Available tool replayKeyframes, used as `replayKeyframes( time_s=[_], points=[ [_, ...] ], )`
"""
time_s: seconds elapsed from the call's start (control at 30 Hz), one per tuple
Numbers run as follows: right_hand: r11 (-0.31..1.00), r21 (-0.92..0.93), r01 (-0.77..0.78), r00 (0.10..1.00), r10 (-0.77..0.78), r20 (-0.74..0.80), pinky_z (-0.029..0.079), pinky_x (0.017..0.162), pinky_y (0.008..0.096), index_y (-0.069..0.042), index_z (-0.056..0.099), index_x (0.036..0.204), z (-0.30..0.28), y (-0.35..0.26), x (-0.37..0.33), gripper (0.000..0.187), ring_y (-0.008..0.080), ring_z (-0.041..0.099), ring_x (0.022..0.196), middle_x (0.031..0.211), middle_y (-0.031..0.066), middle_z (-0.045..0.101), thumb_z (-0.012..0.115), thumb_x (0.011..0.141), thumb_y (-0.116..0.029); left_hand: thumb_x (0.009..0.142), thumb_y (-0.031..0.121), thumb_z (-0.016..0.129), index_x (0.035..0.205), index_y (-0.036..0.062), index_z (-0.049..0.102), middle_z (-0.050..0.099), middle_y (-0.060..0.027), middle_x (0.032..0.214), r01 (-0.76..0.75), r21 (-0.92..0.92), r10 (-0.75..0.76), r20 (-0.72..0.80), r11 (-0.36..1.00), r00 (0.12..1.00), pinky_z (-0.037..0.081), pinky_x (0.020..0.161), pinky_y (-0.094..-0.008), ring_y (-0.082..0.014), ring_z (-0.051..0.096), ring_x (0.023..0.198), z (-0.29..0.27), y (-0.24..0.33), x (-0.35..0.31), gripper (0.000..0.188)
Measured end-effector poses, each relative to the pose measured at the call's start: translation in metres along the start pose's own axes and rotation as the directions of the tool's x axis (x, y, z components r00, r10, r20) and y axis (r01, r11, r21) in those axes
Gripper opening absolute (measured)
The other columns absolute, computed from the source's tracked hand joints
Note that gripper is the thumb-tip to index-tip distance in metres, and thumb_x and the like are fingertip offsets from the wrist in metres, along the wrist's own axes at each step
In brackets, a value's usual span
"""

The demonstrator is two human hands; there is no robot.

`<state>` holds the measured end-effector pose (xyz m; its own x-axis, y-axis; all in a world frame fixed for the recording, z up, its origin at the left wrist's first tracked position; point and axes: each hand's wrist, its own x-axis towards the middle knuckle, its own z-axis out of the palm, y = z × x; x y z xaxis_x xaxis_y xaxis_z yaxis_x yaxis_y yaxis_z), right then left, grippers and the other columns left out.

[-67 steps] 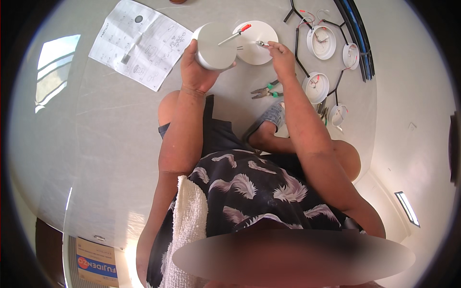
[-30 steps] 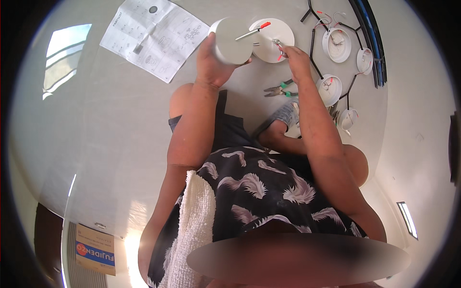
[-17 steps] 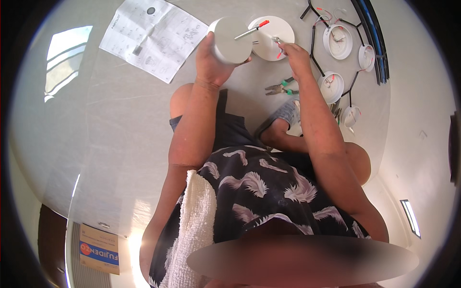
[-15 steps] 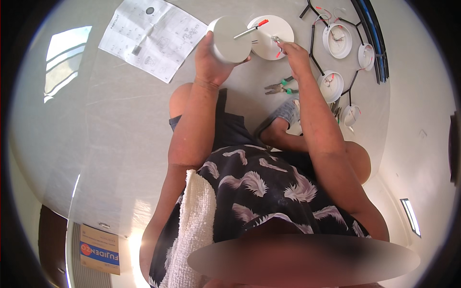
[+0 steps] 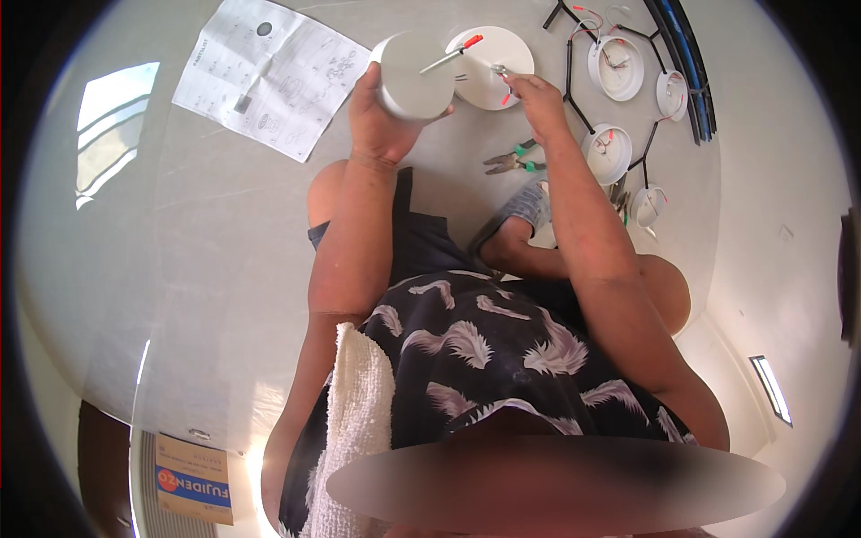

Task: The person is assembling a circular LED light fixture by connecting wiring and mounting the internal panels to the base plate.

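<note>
My left hand [image 5: 384,130] grips a white round drum-shaped piece [image 5: 413,76] from below, thumb along its left side and fingertips at its lower right. Right behind it is a flat white disc [image 5: 489,40]. A thin pale stick with a red end [image 5: 451,54] slants across both; what it is attached to, I cannot tell. My right hand [image 5: 543,109] has thumb and fingers pinched at the lower right of the disc, on a small silvery metal fitting [image 5: 500,70]. A small red tip [image 5: 508,95] shows just below those fingertips.
Pliers with green handles [image 5: 516,160] lie below my right hand. To the right, black branching rods join white round cups [image 5: 615,68] with loose wires. A creased printed sheet [image 5: 269,76] lies at the far left. Black tubes [image 5: 679,67] run along the far right; a cardboard box [image 5: 195,477] is at lower left.
The whole view has shifted slightly, so things sit a little further left. Both hands keep their hold, with little visible movement of the pieces.
</note>
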<state>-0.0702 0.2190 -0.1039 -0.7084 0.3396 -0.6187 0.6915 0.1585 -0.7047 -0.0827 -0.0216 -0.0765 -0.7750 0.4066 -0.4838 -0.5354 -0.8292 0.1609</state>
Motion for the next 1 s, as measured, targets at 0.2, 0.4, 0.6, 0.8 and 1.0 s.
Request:
replayKeyframes(
  time_s=[0.2,0.4,0.6,0.8,1.0],
  points=[
    [1.0,0.004,-0.03,0.999,0.03,-0.018,0.037,0.065,0.0226,-0.001,0.068,0.091,-0.002,-0.001,0.001,0.029,0.01,0.045,0.07,0.077,-0.0004,0.055,0.066,0.076,-0.025,0.086,0.051,0.039,0.128,0.0115,0.044,0.047,-0.0114,0.129,0.009,0.012,-0.009,-0.023,1.0,1.0,0.038,0.087,-0.0603,-0.036,0.045,0.116,0.002,0.0,-0.001,0.058],
    [1.0,-0.022,-0.02,0.999,0.019,-0.027,0.037,0.063,0.0228,-0.001,0.068,0.091,0.002,-0.003,-0.002,0.028,0.0094,0.045,0.068,0.075,-0.0003,0.056,0.065,0.076,-0.024,0.08,0.051,0.051,0.128,0.0109,0.044,0.052,-0.0112,0.121,-0.008,-0.002,0.008,-0.002,1.0,1.0,0.045,0.077,-0.0549,-0.0311,0.051,0.108,0.001,-0.001,0.0,0.063],
    [1.0,0.002,0.031,0.997,-0.031,-0.073,0.04,0.062,0.0232,-0.001,0.068,0.087,0.001,-0.002,-0.002,0.025,0.009,0.049,0.068,0.075,0.0009,0.06,0.064,0.076,-0.023,0.085,0.052,0.04,0.129,0.0123,0.044,0.047,-0.0122,0.129,0.012,-0.002,-0.012,0.004,1.0,1.0,0.038,0.086,-0.0602,-0.0354,0.045,0.117,0.003,-0.003,0.001,0.06],
    [0.999,-0.007,0.043,0.983,-0.044,-0.176,0.043,0.063,0.0251,0.0,0.067,0.085,0.0,-0.004,-0.008,0.025,0.0117,0.055,0.068,0.076,0.0046,0.063,0.063,0.075,-0.023,0.084,0.05,0.043,0.131,0.0109,0.042,0.045,-0.0116,0.131,0.031,0.011,-0.031,-0.013,0.999,0.999,0.039,0.086,-0.0586,-0.0343,0.044,0.118,0.0,-0.001,-0.001,0.061],
    [0.991,-0.065,0.113,0.991,-0.118,-0.067,0.043,0.063,0.0238,0.001,0.065,0.091,0.005,-0.011,-0.018,0.025,0.0111,0.056,0.068,0.077,0.0044,0.064,0.065,0.075,-0.019,0.085,0.051,0.041,0.131,0.0115,0.042,0.046,-0.0118,0.13,0.028,0.035,-0.028,-0.003,0.999,1.0,0.04,0.084,-0.058,-0.0343,0.045,0.116,0.001,-0.003,0.002,0.06]
  ],
)
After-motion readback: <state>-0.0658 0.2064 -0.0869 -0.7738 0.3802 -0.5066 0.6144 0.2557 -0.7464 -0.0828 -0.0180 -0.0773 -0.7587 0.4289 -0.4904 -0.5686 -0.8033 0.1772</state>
